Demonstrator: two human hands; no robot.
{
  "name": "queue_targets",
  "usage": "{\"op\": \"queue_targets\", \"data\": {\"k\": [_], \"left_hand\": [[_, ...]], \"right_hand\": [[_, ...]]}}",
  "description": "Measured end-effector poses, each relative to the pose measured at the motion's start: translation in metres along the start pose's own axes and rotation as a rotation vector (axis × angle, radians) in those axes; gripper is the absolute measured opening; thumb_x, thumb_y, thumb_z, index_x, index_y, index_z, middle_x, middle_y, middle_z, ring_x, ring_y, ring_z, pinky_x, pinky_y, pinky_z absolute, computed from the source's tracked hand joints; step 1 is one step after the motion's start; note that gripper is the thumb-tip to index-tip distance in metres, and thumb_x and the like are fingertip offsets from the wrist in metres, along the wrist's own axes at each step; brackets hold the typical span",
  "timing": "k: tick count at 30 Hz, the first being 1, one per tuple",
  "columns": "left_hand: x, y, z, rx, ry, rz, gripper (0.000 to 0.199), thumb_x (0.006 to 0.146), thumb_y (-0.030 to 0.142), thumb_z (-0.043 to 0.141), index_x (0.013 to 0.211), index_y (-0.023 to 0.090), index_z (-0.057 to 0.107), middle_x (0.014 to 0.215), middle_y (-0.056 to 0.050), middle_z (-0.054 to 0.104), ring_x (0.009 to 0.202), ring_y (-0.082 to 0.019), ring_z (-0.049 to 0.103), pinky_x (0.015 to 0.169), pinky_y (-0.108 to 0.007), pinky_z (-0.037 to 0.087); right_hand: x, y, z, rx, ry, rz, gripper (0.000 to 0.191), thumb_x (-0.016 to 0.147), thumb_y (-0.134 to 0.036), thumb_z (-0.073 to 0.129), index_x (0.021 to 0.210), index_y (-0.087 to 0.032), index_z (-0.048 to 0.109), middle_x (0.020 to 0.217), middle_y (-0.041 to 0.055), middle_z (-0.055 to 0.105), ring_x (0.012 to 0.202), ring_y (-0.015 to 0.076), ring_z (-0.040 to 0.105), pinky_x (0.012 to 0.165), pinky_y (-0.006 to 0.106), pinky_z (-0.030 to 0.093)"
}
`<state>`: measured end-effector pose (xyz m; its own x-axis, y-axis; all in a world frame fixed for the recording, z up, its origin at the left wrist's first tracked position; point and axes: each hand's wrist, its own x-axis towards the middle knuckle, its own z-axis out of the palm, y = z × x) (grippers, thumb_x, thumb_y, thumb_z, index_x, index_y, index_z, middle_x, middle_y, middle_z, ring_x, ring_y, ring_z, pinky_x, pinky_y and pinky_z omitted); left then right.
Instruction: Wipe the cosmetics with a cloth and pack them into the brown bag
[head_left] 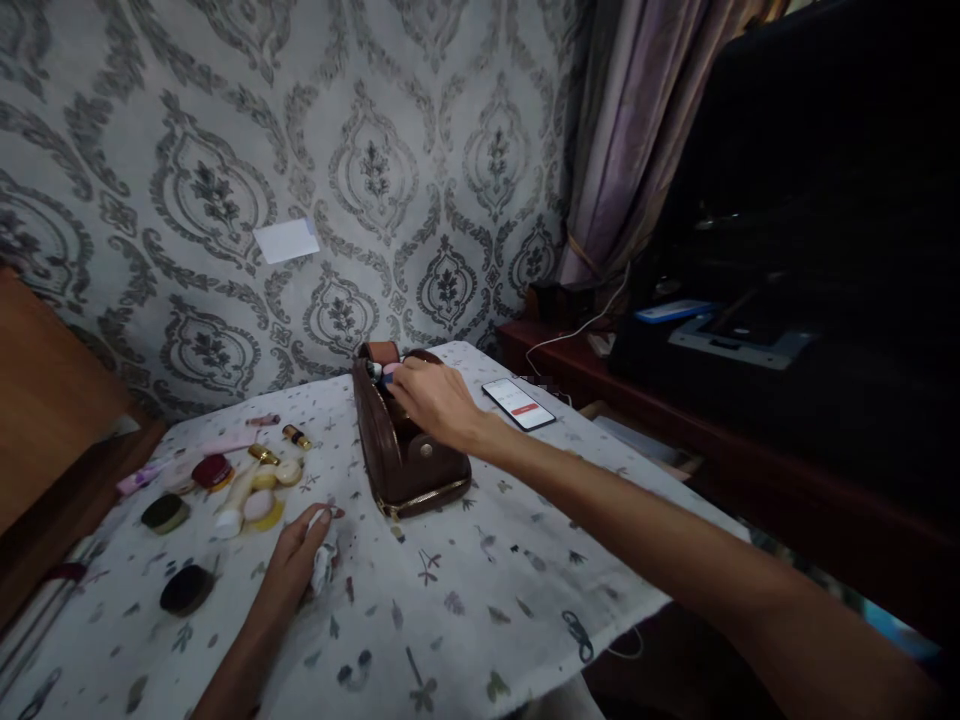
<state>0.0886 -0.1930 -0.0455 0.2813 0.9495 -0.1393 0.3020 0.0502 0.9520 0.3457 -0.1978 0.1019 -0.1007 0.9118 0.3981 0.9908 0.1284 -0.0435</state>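
Note:
A brown leather pouch (382, 450) with a gold zipper lies unzipped on the patterned white cloth (450, 600). My right hand (435, 400) reaches over its opening, fingers bent down among small items inside; what the fingertips grip is hidden. Near the pouch's left front, my left hand (296, 550) is closed on a crumpled white cloth or tissue (323, 568). Left of the pouch sit several cosmetics: a dark red round jar (212, 471), a gold tube (264, 455), a black-and-gold bottle (297, 436), pale round jars (261, 504) and a dark round lid (186, 590).
A lit phone (519, 403) lies right of the pouch. Behind is a patterned wall (375, 180) with a white card (286, 241). Dark red furniture (570, 350), a white cable (585, 327) and a large black screen-like object (810, 200) stand at the right.

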Motion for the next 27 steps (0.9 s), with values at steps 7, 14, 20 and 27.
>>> {"op": "queue_targets", "data": {"k": [7,14,20,27], "left_hand": [[0.002,0.002,-0.002,0.006,0.025,0.127,0.058,0.076,0.071,0.06,0.095,0.017,0.067,0.052,0.006,0.049,0.045,-0.013,0.043,0.044,-0.022,0.032],[-0.001,0.011,0.0,0.022,0.047,0.163,0.051,0.076,0.068,0.059,0.087,0.018,0.067,0.058,0.003,0.055,0.054,-0.016,0.049,0.051,-0.025,0.039],[0.001,0.012,-0.001,-0.005,0.074,0.191,0.045,0.074,0.063,0.062,0.08,0.019,0.068,0.067,0.0,0.061,0.064,-0.018,0.054,0.059,-0.026,0.043],[0.003,0.008,-0.004,-0.121,0.12,0.101,0.053,0.071,0.068,0.065,0.087,0.017,0.067,0.063,0.003,0.053,0.055,-0.014,0.046,0.05,-0.024,0.042]], "right_hand": [[-0.091,-0.06,0.059,0.308,0.144,-0.678,0.036,0.102,-0.034,0.043,0.077,-0.019,0.063,0.074,0.0009,0.064,0.06,0.0128,0.055,0.049,0.029,0.03],[-0.107,-0.099,0.115,0.452,-0.04,-0.701,0.025,0.095,-0.035,0.058,0.079,-0.018,0.066,0.077,-0.0012,0.068,0.062,0.0124,0.059,0.049,0.026,0.037],[-0.1,-0.126,0.131,0.613,-0.156,-0.599,0.022,0.092,-0.03,0.061,0.074,-0.017,0.064,0.077,-0.0003,0.07,0.067,0.0124,0.062,0.061,0.023,0.043],[-0.09,-0.142,0.146,0.848,-0.152,-0.52,0.021,0.093,-0.026,0.059,0.075,-0.016,0.061,0.074,0.0005,0.066,0.069,0.0125,0.06,0.067,0.022,0.044]]}}
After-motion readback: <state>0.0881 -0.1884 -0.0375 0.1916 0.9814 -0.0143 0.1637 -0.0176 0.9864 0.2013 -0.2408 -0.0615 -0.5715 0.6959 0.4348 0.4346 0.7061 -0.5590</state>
